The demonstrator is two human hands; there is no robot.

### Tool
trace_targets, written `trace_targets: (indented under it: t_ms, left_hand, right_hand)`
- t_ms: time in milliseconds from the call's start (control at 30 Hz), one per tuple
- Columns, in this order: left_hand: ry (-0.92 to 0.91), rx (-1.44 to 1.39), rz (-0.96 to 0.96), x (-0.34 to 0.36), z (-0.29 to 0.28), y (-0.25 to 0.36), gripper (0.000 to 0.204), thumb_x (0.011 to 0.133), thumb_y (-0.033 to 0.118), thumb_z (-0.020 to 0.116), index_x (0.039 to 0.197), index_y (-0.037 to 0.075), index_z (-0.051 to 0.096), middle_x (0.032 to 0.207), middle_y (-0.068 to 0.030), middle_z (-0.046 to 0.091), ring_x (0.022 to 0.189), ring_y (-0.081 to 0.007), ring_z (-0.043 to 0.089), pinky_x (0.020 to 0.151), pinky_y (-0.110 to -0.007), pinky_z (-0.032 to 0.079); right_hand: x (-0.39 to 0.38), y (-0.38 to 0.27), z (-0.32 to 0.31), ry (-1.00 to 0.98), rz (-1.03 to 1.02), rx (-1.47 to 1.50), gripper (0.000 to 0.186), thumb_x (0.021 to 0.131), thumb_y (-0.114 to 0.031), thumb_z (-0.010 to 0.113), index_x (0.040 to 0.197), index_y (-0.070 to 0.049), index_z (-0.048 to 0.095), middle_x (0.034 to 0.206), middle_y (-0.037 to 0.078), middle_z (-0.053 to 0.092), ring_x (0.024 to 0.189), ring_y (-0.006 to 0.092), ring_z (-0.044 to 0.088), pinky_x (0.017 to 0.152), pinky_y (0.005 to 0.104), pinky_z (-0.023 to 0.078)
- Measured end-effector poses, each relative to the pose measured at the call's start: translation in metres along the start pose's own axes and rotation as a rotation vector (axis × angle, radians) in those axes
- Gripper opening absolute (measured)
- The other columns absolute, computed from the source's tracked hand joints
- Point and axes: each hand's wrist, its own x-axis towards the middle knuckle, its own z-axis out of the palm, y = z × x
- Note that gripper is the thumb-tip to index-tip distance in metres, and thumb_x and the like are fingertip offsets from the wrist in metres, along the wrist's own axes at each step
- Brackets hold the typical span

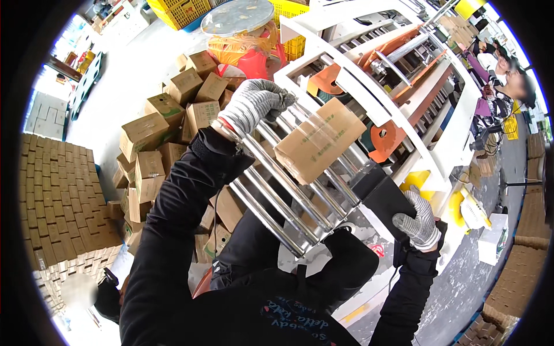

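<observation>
The taped brown carton [320, 141] lies across the bare metal rollers [283, 210], its far end pointing toward the white-framed machine [346, 63] and close to the orange wheels [384, 141]. The left hand [257, 106], in a grey glove, has its fingers curled in at the rollers' far left end; I cannot tell whether they close on anything. The right hand [418, 222] is spread, thumb apart from the fingers, beside the black box [384, 202] at the rollers' other end — how firmly it touches, I cannot tell. Neither hand appears to steady the carton, so a knock could turn it askew, and a skewed corner might catch on the frame by the wheels. Should the rollers turn, loose glove fabric so near their ends could be drawn in. A backward slide could drop the carton toward the person's knees, near the heaped cartons [147, 132] on the left.
</observation>
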Motion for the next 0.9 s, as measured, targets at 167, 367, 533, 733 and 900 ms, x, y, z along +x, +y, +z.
trace_targets:
  t_ms: [167, 367, 533, 733, 900]
  left_hand:
    - [0.068, 0.285, -0.152, 0.043, 0.023, -0.056, 0.021, 0.079, 0.021, 0.07, 0.076, 0.001, 0.065, 0.059, -0.0016, 0.058, 0.047, -0.0084, 0.05, 0.045, -0.022, 0.039]
    - [0.267, 0.931, 0.097, 0.037, 0.037, -0.169, 0.024, 0.075, 0.02, 0.067, 0.084, -0.002, 0.061, 0.081, -0.0206, 0.064, 0.077, -0.0312, 0.063, 0.071, -0.037, 0.049]
    - [-0.13, 0.468, 0.246, -0.016, 0.07, -0.047, 0.076, 0.068, 0.038, 0.075, 0.128, 0.005, 0.042, 0.106, -0.0235, 0.055, 0.103, -0.0364, 0.054, 0.088, -0.04, 0.045]
    - [-0.049, 1.219, 0.135, -0.094, 0.09, -0.025, 0.102, 0.048, 0.037, 0.075, 0.136, 0.012, 0.031, 0.116, -0.0285, 0.041, 0.106, -0.0442, 0.046, 0.09, -0.046, 0.041]
    - [0.006, 1.325, 0.085, -0.186, 0.064, -0.065, 0.106, 0.044, 0.038, 0.076, 0.137, 0.012, 0.03, 0.114, -0.0252, 0.04, 0.104, -0.0431, 0.044, 0.088, -0.047, 0.041]
  right_hand:
    - [0.023, 0.045, -0.002, -0.098, 0.211, -0.021, 0.045, 0.069, -0.034, 0.073, 0.092, 0.003, 0.059, 0.074, 0.008, 0.061, 0.07, 0.0135, 0.057, 0.064, 0.0268, 0.046]
    - [0.024, 0.082, 0.024, -0.06, 0.305, 0.146, 0.058, 0.071, -0.032, 0.073, 0.11, 0.005, 0.054, 0.093, 0.01, 0.062, 0.086, 0.0166, 0.056, 0.078, 0.0284, 0.045]
    - [0.02, 0.095, 0.032, -0.046, 0.227, 0.221, 0.045, 0.075, -0.03, 0.069, 0.102, 0.005, 0.058, 0.082, 0.008, 0.061, 0.071, 0.0119, 0.054, 0.065, 0.026, 0.046]
    - [-0.01, 0.038, 0.079, 0.007, 0.084, 0.037, 0.047, 0.077, -0.034, 0.067, 0.101, 0.006, 0.059, 0.081, 0.014, 0.066, 0.073, 0.0242, 0.062, 0.07, 0.0345, 0.047]
    - [-0.07, 0.054, 0.149, -0.131, 0.143, -0.113, 0.058, 0.072, -0.047, 0.067, 0.098, 0.004, 0.061, 0.084, 0.023, 0.063, 0.079, 0.0361, 0.063, 0.069, 0.0378, 0.049]
